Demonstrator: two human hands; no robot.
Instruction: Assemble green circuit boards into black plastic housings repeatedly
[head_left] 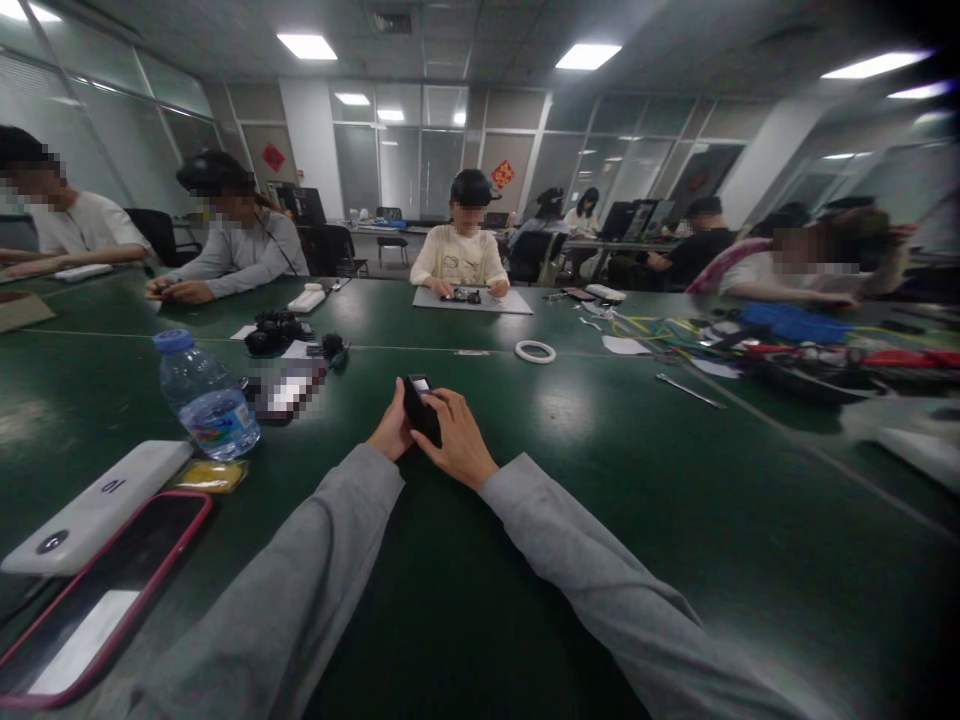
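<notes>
A small black handheld device (421,412) with a pale lit patch near its top is held up over the green table in front of me. My left hand (391,425) is closed around its left side, thumb along the edge. From the right, my right hand (456,440) grips it too, with bent fingers over its face near the lit patch and the thumb low by its bottom end. What exactly the device is, I cannot make out.
To the left are a water bottle (206,400), a yellow packet (212,476), a white power bank (101,505) and a red-edged phone (112,590). Ahead lies a white tape ring (535,352). Rightward are a wrench (690,391) and tangled cables (795,325). Several people sit around the table.
</notes>
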